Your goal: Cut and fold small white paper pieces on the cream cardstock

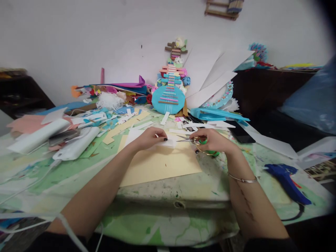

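Note:
My left hand (151,138) is closed in a pinch on a piece of white paper (170,142) above a cream sheet (168,162). In my right hand (214,138) is a pair of scissors (186,139) with gold-coloured handles. Their slightly parted blades point left, at the right edge of the white paper. Whether they touch it I cannot tell. Something green (214,153) shows beneath my right hand, partly hidden by it and the handles.
Behind my hands stands a blue paper lute-like instrument (168,99) against the wall. A phone (240,132) and a blue glue gun (287,182) lie to the right. At left are a white power strip (76,145), its cable, and paper scraps (105,119).

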The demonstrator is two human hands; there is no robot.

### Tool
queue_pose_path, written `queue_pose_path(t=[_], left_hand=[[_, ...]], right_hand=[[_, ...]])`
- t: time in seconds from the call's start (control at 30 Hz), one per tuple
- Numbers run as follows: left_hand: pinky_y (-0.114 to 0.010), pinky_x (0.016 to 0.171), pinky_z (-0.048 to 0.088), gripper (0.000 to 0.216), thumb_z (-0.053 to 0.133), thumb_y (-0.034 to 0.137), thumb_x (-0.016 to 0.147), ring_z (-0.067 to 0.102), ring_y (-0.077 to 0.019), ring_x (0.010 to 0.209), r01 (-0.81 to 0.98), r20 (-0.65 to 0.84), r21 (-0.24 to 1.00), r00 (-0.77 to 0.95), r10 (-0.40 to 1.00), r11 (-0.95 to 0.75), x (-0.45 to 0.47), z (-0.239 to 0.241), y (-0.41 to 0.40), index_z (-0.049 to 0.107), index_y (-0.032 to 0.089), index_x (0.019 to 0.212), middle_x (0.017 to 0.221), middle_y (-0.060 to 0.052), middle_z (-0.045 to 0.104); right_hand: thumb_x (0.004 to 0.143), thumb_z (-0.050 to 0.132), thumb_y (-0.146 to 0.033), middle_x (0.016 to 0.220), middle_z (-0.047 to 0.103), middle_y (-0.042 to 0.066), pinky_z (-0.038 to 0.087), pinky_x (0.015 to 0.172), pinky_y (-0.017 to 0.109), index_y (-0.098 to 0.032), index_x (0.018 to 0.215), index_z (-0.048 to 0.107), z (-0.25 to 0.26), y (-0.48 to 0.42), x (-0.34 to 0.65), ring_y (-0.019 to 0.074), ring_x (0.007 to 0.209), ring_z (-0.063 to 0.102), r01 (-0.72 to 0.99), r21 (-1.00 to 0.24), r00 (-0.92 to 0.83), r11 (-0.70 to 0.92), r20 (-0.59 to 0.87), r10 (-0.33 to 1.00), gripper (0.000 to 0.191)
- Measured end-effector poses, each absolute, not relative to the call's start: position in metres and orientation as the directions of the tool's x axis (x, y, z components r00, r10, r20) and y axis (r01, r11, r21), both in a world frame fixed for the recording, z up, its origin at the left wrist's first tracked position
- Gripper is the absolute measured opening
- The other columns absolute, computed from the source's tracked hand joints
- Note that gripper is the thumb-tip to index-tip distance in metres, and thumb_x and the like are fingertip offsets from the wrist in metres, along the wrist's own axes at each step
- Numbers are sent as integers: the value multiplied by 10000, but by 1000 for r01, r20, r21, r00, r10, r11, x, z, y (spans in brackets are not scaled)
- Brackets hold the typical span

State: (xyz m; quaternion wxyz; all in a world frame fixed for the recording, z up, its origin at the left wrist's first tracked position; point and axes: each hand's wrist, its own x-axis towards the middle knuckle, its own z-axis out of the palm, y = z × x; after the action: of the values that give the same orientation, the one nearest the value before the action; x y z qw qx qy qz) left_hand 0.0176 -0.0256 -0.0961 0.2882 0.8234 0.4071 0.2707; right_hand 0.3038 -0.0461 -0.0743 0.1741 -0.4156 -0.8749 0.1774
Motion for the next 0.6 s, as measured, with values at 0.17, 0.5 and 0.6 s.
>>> queue_pose_path(t=[0.17,0.5,0.6], left_hand=[[-230,611,411,147,565,263,763,553,-117,637,515,155,694,577,802,-504,22,-107,-23,669,161,749,714,-26,668],[-254,666,431,155,561,284,760,570,-132,689,500,185,709,547,816,-496,20,-105,-23,662,167,751,755,-29,668],[-262,681,438,159,568,292,756,579,-137,705,495,198,721,522,829,-484,21,-103,-24,664,166,751,763,-34,671]], right_hand=[[635,700,-291,815,645,40,383,550,233,-180,978,690,-78,-49,294,139,653,522,676,-454,-655,581,-9,755,361],[667,693,-364,677,588,18,341,496,221,-153,981,676,-76,-52,292,117,581,480,706,-477,-603,524,-16,798,378],[676,689,-353,713,607,31,345,507,224,-145,969,679,-78,-52,291,118,590,485,673,-510,-647,535,-54,761,360]])
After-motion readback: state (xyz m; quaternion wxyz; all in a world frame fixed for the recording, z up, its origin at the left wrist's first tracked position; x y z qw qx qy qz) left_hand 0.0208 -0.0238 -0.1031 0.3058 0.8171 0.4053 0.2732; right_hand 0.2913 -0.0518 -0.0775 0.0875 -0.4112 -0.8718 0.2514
